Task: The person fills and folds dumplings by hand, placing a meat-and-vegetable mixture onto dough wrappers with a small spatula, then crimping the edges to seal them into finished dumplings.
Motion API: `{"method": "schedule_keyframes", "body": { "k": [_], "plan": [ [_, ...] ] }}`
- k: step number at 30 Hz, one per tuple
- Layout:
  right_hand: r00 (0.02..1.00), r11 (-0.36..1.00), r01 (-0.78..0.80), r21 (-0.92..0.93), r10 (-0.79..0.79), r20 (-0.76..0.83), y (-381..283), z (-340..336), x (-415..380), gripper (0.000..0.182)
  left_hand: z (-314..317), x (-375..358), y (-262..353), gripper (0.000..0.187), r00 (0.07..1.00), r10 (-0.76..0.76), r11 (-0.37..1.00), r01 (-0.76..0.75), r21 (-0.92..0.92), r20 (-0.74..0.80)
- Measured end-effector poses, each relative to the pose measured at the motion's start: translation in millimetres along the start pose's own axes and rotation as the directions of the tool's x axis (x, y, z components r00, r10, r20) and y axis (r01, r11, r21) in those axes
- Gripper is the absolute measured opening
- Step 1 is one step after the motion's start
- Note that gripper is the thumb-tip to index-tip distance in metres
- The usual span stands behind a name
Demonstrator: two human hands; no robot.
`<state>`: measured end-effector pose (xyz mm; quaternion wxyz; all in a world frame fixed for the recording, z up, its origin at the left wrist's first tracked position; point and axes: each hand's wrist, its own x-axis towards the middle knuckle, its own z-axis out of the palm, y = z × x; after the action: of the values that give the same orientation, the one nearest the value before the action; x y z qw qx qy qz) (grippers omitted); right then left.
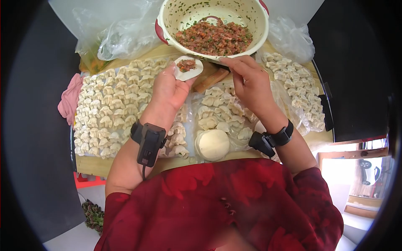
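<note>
My left hand [169, 87] holds a round white dough wrapper [182, 75] on its fingers, thumb at its edge. A small heap of meat filling [186, 65] lies on the wrapper. To the right, my right hand [251, 81] is closed at the near rim of a white bowl [256, 31], thumb and forefinger together; whatever is between them is too small to tell. Minced filling with green bits [215, 38] lies in the bowl. Between my hands is a piece of wood [212, 80]. Dumplings [215, 111] lie below them.
Rows of dumplings [111, 106] cover the left side, and more dumplings [297, 90] are at the right. A round piece of dough [213, 144] sits near the front edge. Plastic bags [127, 39] flank the bowl. A pink cloth [70, 98] hangs at the left edge.
</note>
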<state>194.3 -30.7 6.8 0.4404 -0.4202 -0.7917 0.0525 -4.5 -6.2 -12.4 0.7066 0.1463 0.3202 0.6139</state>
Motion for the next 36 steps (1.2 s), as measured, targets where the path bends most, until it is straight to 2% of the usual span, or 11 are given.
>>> {"method": "schedule_keyframes", "body": {
  "k": [8, 12, 17, 22, 25, 31, 34, 36],
  "plan": [
    [1.000, 0.999, 0.020, -0.035, -0.020, 0.009, 8.9, 5.5, -4.1, 0.033, 0.1, 0.8, -5.0, 0.038, 0.999, 0.012, 1.000, -0.012, -0.016, -0.037],
    [0.999, 1.000, -0.013, 0.025, 0.014, -0.038, 3.8, 1.9, -3.8, 0.033, 0.4, -4.8, -9.6, 0.038, 0.998, -0.010, 1.000, 0.010, -0.007, -0.069],
    [0.999, 0.999, -0.036, 0.021, 0.037, -0.034, 6.4, 0.4, -1.0, 0.033, 6.2, 2.9, -13.1, 0.038, 1.000, 0.013, 0.999, -0.013, -0.049, -0.007],
    [0.999, 0.997, 0.035, -0.067, -0.034, 0.013, 15.7, 7.1, -8.1, 0.037, 8.8, 5.4, -12.4, 0.039, 1.000, 0.015, 0.998, -0.015, -0.055, -0.006],
    [0.999, 0.996, 0.015, -0.089, -0.010, 0.049, 8.7, 4.3, -11.5, 0.039, 5.1, 6.6, -12.0, 0.039, 1.000, 0.003, 0.998, -0.004, -0.057, -0.017],
    [1.000, 0.998, 0.013, -0.061, -0.014, -0.005, 2.0, -0.9, -11.5, 0.044, 6.1, -12.0, -7.1, 0.038, 0.998, -0.007, 0.999, 0.005, -0.038, -0.058],
    [1.000, 0.999, 0.026, -0.029, -0.025, 0.015, -4.8, -3.8, -12.9, 0.040, 6.0, -20.8, -4.6, 0.038, 1.000, 0.005, 1.000, -0.005, -0.018, -0.025],
    [0.999, 0.999, 0.033, -0.023, -0.033, 0.005, -11.0, -4.8, -14.5, 0.041, 6.2, -26.7, -2.5, 0.039, 0.999, 0.009, 1.000, -0.009, 0.004, 0.053]
  ]
}}
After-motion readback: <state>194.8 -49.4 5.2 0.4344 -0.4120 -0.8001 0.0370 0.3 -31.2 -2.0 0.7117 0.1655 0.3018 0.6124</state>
